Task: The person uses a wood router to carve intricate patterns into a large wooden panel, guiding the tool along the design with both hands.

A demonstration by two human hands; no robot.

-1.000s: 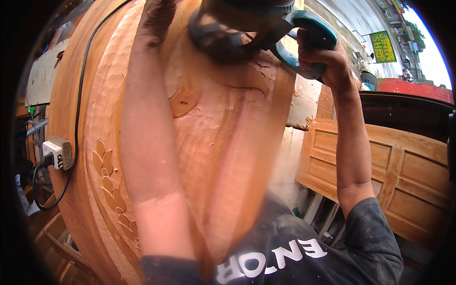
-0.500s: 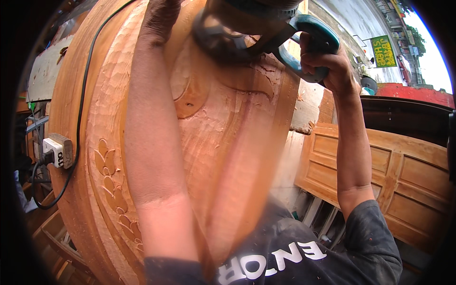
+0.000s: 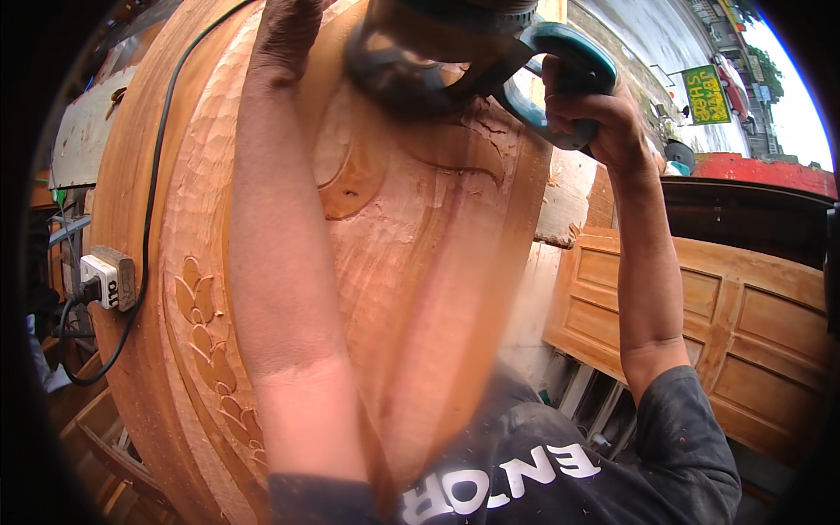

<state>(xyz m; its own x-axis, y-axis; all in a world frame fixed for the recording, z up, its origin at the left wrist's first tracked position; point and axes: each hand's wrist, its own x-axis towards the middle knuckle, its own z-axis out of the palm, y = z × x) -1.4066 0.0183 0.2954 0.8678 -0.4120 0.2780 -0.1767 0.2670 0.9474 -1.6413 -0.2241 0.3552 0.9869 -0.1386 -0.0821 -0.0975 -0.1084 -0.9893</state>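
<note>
In my right hand [image 3: 599,109] is the teal loop handle of a power router [image 3: 446,44]. My fingers are wrapped round the handle. The router's dark round base is blurred and rests over the upper part of a large carved wooden panel [image 3: 394,289]. My left hand [image 3: 289,35] is at the top edge, left of the router. Its fingers are out of view, so what they touch is hidden. Beneath the router, the panel shows a rounded carved shape, a curved groove and cracks. A carved leaf band [image 3: 206,328] runs down its left side.
A black cable [image 3: 157,149] hangs over the panel's left side to a white socket block [image 3: 103,280]. At the right leans a panelled wooden door [image 3: 691,297] beside a red ledge [image 3: 757,172]. A yellow-green sign [image 3: 706,94] hangs further off, by a street.
The router and my right hand have moved slightly left and up. My left hand and forearm have shifted a little left too.
</note>
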